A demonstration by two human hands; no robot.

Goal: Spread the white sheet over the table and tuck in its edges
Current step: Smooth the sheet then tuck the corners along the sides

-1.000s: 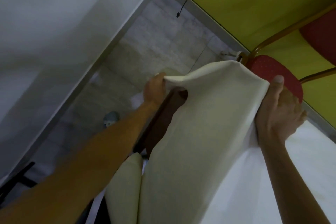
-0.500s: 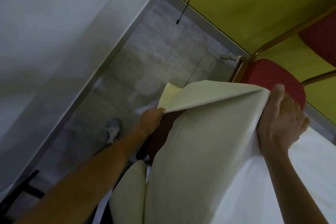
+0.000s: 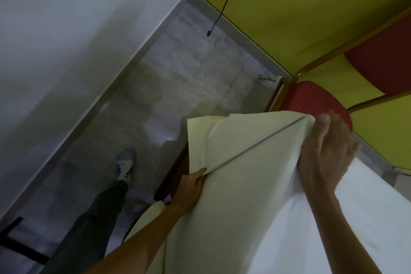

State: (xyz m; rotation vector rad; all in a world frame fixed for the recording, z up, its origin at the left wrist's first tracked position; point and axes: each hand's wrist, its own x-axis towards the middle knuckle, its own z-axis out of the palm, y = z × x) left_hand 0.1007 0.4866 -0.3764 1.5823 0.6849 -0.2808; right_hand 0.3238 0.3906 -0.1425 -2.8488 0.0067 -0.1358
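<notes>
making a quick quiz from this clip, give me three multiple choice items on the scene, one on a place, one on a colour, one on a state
1. Where is the red chair seat relative to the right hand?
A. just beyond it, near the yellow wall
B. under the left hand
C. by the shoe

2. What colour is the cloth that both hands hold?
A. dark blue
B. cream white
C. red

3. What state is the sheet's corner in?
A. lying flat and smooth
B. rolled into a tube
C. folded along a diagonal crease

Answers:
1. A, the seat shows right past the right hand's fingertips, by the yellow wall.
2. B, the sheet is pale cream.
3. C, a straight crease runs from the left hand up to the right hand.
</notes>
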